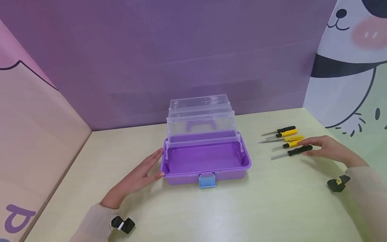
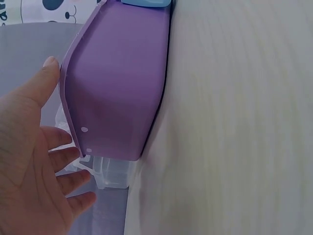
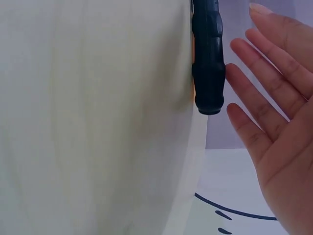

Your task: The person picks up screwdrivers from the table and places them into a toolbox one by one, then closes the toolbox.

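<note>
A purple toolbox [image 1: 205, 158] stands in the middle of the table, its clear lid [image 1: 199, 114] raised at the back. Its bay holds nothing, and a blue latch [image 1: 207, 180] hangs at the front. My left hand [image 1: 139, 178] is at the box's left end, fingers spread, thumb against the rim in the left wrist view. On the right, my right hand [image 1: 331, 149] hovers at the handle of the nearest screwdriver [image 1: 300, 150], which is black. In the right wrist view its fingers are extended beside that handle [image 3: 209, 58], not curled round it.
Behind the black one lie several more screwdrivers, among them a yellow-and-black one [image 1: 291, 144] and a black-handled one [image 1: 286, 129] farthest back. A purple backdrop [image 1: 181, 50] rises behind the pale table [image 1: 217, 215], with printed panels at both sides.
</note>
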A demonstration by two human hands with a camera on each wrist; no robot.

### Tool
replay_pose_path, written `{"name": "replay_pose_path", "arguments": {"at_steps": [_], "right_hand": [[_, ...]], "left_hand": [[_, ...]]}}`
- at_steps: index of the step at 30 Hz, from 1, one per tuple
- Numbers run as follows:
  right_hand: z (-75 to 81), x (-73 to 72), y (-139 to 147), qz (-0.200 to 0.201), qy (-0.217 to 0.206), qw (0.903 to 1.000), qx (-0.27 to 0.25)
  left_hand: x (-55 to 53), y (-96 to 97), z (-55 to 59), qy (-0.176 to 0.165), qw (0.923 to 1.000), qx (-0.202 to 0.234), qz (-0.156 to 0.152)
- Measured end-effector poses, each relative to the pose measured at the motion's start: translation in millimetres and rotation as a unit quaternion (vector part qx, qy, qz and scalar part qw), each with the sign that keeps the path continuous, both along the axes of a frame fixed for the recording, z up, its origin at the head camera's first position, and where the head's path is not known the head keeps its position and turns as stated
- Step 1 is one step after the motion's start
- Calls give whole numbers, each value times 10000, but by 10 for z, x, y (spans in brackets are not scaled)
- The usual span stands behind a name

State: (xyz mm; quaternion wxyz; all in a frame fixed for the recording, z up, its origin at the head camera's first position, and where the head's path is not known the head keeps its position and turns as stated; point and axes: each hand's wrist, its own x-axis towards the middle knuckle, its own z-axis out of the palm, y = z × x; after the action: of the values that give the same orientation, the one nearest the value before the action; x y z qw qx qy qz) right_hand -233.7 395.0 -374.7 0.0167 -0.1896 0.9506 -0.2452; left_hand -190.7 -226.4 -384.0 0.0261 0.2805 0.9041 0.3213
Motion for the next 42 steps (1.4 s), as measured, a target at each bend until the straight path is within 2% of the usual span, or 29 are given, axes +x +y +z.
{"name": "replay_pose_path", "arguments": {"at_steps": [9,16,32,42], "right_hand": [[86,-39,-25,-185,-549,9983,-8],[48,-15,15,-192,-452,9988,-76],[21,-52,-24,-129,-545,9984,-97],[-3,-86,-8,-80,-517,9986,48]], "left_hand": [[-2,-20,-4,111,9999,66,-77],[-13,-4,-28,59,9999,102,-111],[-1,-7,-29,13,10000,50,-28],[-9,4,-40,-12,10000,69,-43]]}}
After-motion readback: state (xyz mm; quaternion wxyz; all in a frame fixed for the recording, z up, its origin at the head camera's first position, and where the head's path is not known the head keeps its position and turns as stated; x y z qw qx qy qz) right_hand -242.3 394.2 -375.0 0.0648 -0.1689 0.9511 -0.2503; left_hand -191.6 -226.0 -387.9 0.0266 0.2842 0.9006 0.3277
